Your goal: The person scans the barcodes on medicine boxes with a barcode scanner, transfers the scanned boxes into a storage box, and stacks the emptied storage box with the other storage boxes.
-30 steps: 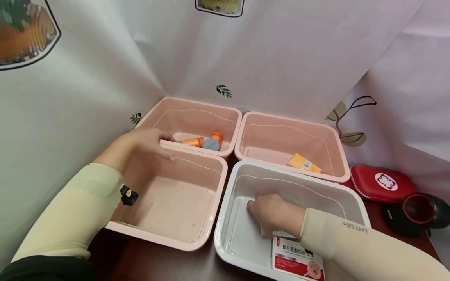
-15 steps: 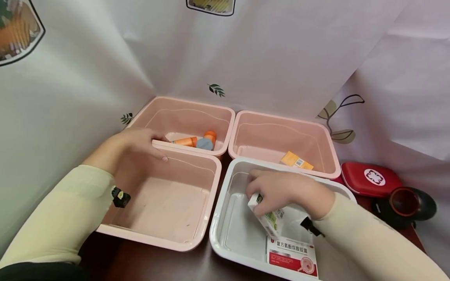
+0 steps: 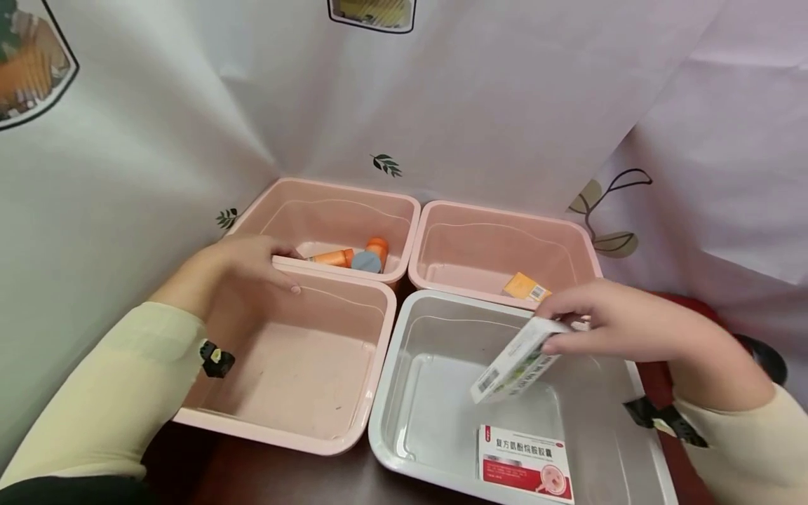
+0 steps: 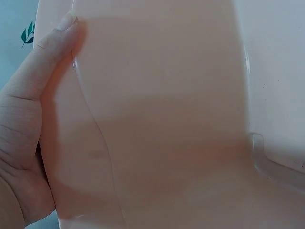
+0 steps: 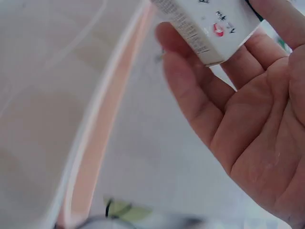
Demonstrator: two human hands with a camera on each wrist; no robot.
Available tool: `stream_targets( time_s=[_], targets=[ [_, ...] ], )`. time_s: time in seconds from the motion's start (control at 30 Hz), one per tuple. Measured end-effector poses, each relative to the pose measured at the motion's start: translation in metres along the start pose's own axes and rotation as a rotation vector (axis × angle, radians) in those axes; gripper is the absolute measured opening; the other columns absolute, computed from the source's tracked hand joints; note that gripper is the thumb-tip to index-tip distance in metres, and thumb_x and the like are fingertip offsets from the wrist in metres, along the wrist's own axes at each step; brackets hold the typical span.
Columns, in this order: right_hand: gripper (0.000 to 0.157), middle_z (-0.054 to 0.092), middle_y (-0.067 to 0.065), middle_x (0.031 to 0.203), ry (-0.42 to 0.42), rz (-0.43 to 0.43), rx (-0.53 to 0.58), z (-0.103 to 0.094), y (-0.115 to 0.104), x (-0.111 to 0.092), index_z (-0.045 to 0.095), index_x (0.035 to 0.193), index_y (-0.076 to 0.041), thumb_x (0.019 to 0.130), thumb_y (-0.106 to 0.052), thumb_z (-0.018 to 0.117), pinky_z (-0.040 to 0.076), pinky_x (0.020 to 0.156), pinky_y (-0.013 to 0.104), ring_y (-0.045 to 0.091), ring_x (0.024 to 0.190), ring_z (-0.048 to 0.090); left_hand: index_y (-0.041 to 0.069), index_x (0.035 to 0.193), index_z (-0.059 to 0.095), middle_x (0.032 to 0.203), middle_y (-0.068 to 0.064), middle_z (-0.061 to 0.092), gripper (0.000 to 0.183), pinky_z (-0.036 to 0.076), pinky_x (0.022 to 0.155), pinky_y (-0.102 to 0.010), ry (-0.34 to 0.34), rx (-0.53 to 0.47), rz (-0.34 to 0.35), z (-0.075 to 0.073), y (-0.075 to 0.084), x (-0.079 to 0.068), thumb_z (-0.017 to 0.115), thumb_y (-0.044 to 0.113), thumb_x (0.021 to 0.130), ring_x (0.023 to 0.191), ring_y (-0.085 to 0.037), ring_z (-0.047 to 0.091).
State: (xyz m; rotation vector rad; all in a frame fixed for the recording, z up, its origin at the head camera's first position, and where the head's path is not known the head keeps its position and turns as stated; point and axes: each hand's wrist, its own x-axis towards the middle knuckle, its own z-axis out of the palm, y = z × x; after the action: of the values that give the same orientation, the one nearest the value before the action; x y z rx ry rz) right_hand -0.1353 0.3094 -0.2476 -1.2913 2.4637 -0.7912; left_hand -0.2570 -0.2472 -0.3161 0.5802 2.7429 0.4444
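Note:
My right hand holds a white-and-green medicine box by its upper end, tilted above the white bin. In the right wrist view the box sits between thumb and fingers. A red-and-white medicine box lies flat on that bin's floor. At the left, my left hand grips the rear rim of the front pink bin; the left wrist view shows its thumb along the inner wall, the other fingers hidden behind.
Behind stand two more pink bins. The left one contains orange bottles and a grey-blue round lid; the right one holds a yellow-orange box. A red case is partly covered by my right arm. A printed cloth hangs behind.
My right hand has lifted the white-and-green medicine box from the white bin's floor and moved it rightward. My left hand stays on the pink bin's rim.

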Motion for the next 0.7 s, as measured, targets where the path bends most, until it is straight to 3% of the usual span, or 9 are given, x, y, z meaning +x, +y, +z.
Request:
stream_targets(
  time_s=[0.2,0.4,0.5,0.6,0.7],
  targets=[
    [0.032,0.077,-0.004,0.103,0.151,0.099,0.109,-0.007,0.013,-0.049,0.072,0.115,-0.02,0.096,0.006,0.074,0.056,0.069,0.026,0.013,0.083,0.072,0.007,0.138,0.069,0.124,-0.008,0.072,0.083,0.05,0.098,-0.059,0.005,-0.002,-0.007,0.0,-0.003,-0.003,0.09,0.06,0.078,0.111,-0.029,0.066],
    [0.038,0.078,0.01,0.103,0.315,0.126,0.267,0.009,0.033,-0.089,0.065,0.117,-0.006,0.092,0.024,0.064,0.06,0.068,0.03,0.019,0.083,0.076,0.01,0.139,0.07,0.125,-0.008,0.072,0.083,0.05,0.098,-0.058,0.01,0.027,-0.007,0.0,-0.003,-0.003,0.089,0.062,0.078,0.112,-0.028,0.066],
    [0.043,0.077,0.013,0.105,0.406,0.072,0.412,0.023,0.048,-0.106,0.061,0.121,0.002,0.09,0.032,0.056,0.059,0.073,0.027,0.018,0.087,0.075,0.01,0.139,0.07,0.124,-0.007,0.073,0.082,0.05,0.097,-0.058,0.009,0.038,-0.007,-0.001,-0.003,-0.003,0.089,0.062,0.078,0.111,-0.028,0.066],
    [0.046,0.075,0.013,0.113,0.497,-0.013,0.657,0.037,0.063,-0.12,0.056,0.127,0.004,0.093,0.034,0.046,0.059,0.079,0.025,0.017,0.097,0.075,0.01,0.138,0.07,0.121,-0.006,0.073,0.081,0.051,0.096,-0.057,0.013,0.031,-0.002,-0.001,-0.004,-0.004,0.088,0.062,0.078,0.108,-0.026,0.066],
    [0.045,0.07,0.021,0.127,0.559,-0.196,0.965,0.051,0.075,-0.128,0.05,0.133,0.01,0.098,0.032,0.032,0.06,0.089,0.031,0.026,0.111,0.072,0.009,0.136,0.071,0.119,-0.004,0.073,0.077,0.051,0.097,-0.054,0.01,-0.005,0.016,0.001,-0.007,-0.006,0.09,0.058,0.079,0.107,-0.024,0.066]
  ],
)
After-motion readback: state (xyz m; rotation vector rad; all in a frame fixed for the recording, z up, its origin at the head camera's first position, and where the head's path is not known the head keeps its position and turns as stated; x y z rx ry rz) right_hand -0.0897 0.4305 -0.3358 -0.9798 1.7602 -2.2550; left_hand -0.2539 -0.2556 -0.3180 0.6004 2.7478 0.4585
